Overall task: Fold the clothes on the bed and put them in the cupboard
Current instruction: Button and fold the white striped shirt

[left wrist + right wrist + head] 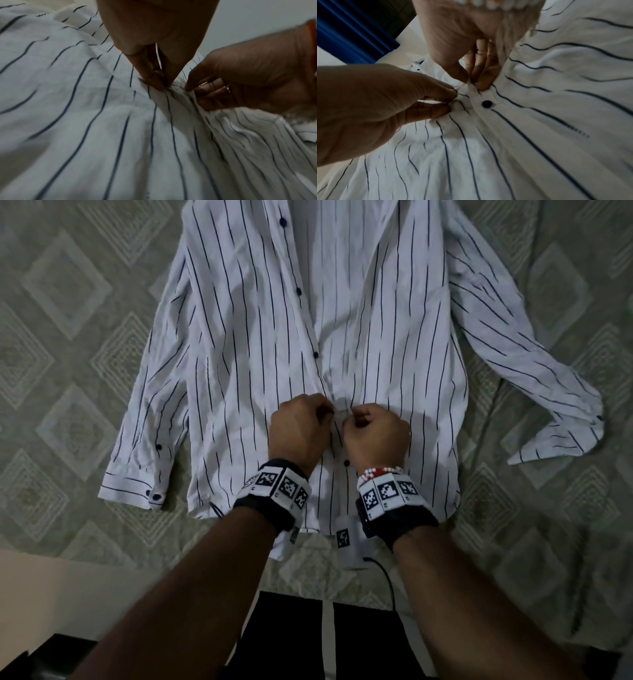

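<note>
Striped shirt placket pinched by left hand, right hand; right wrist shows button.

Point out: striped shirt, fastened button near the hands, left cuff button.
striped shirt (239, 344), head view, left front panel.
fastened button (487, 103), right wrist view, button face.
left cuff button (156, 496), head view, cuff end.

The shirt lies spread on the bed, filling the upper middle of the head view, one sleeve at lower left and the other sleeve at right. Both hands meet at frame centre on the placket: left hand left of right hand. A button lies just below them, between the wrists.
</note>
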